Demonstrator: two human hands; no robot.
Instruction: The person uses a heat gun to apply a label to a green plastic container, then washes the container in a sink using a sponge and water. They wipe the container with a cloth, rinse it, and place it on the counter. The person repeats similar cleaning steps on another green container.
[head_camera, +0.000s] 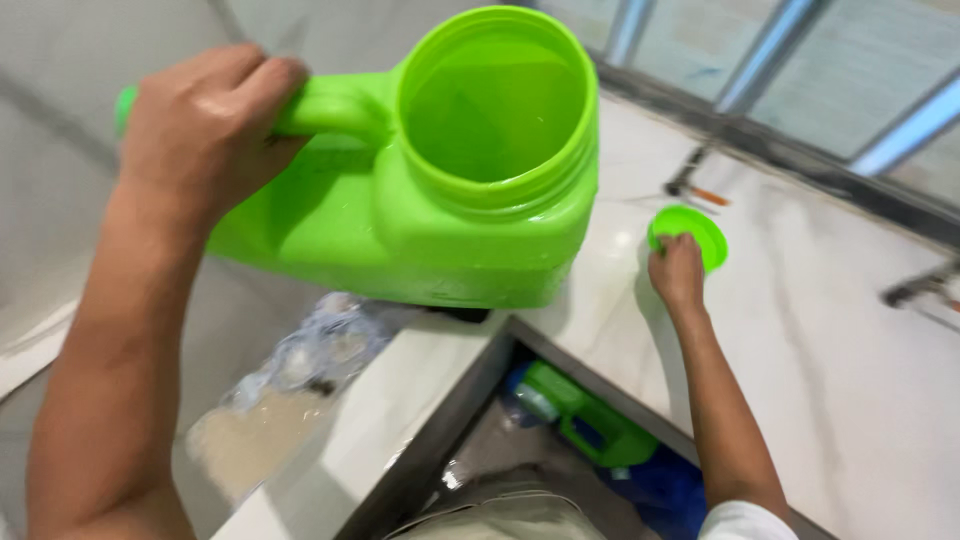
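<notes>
Two hands busy — left hand (205, 125) grips empty green jug (440, 190), right hand (677, 272) its lid (690, 232)

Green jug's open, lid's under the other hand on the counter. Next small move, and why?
Probably lift the green lid toward the jug's mouth. The right hand rests at the lid's edge on the white counter, while the left hand holds the green jug by its handle, mouth open and uncapped.

There were two green jugs, one large (440, 200) and one smaller (590, 425), one green lid (700, 228), one plastic bag (300, 370), and two hands (205, 125) (677, 272).
</notes>
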